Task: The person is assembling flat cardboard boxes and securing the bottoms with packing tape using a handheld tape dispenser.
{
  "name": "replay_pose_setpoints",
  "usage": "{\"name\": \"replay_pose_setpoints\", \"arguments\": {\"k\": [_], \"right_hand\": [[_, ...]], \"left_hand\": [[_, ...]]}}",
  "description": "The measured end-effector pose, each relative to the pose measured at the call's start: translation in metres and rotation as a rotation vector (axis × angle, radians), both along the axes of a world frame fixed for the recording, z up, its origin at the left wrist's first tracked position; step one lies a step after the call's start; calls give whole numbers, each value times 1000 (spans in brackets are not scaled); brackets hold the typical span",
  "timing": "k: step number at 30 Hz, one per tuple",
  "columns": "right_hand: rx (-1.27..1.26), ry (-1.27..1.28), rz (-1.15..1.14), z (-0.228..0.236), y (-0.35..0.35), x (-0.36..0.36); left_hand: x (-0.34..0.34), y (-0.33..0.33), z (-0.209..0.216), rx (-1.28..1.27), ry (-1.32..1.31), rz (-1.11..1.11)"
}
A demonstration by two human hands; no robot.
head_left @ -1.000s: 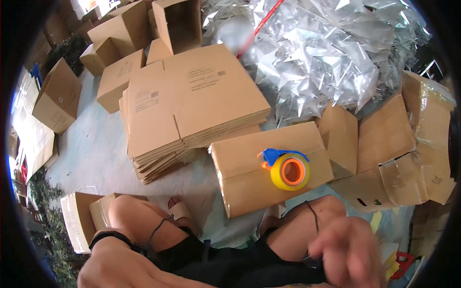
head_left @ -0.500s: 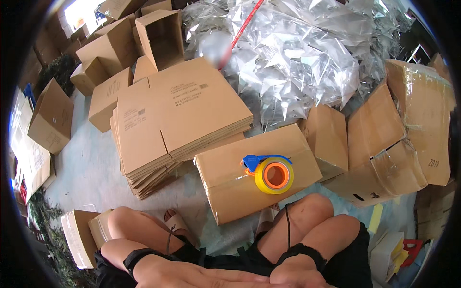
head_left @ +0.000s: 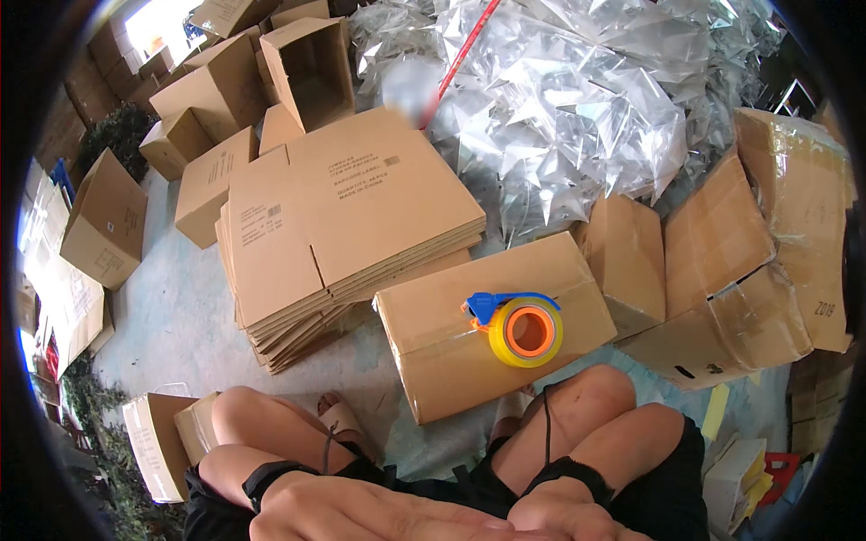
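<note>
Bends both knees (head_left: 603, 401), set apart. Slants both forearms (head_left: 639, 442) inward, wrists (head_left: 271, 478) low. Holds left hand (head_left: 361, 514) and right hand (head_left: 570, 521) close together, backs upward, left hand stretched across toward the right. Shows fingers only partly, grip unclear.

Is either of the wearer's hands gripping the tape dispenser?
No, the tape dispenser lies on the box, while the left hand and right hand are at the picture's lower edge.
</note>
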State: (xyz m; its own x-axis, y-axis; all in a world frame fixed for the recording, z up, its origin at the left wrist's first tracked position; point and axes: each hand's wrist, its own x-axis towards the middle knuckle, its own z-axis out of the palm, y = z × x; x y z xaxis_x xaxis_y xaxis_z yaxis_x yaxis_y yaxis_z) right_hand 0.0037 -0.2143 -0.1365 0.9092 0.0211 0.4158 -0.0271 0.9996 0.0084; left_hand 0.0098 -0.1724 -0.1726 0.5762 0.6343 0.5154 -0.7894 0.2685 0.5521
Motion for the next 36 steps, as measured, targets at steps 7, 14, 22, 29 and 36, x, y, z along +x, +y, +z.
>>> {"name": "replay_pose_setpoints", "arguments": {"k": [7,14,22,29,36], "right_hand": [[51,107,-22,18,13,24],[-533,-631,-120,-25,-60,70],[-384,-257,-366,-30,-36,29],[108,-838,68,-52,-55,96],[-598,-1248,-936,-35,-103,131]], "left_hand": [[26,37,6,190,-144,-98],[44,84,-20,437,-599,-495],[57,77,2,507,-583,-436],[35,67,5,258,-881,-404],[31,76,11,-230,-1317,-550]]}}
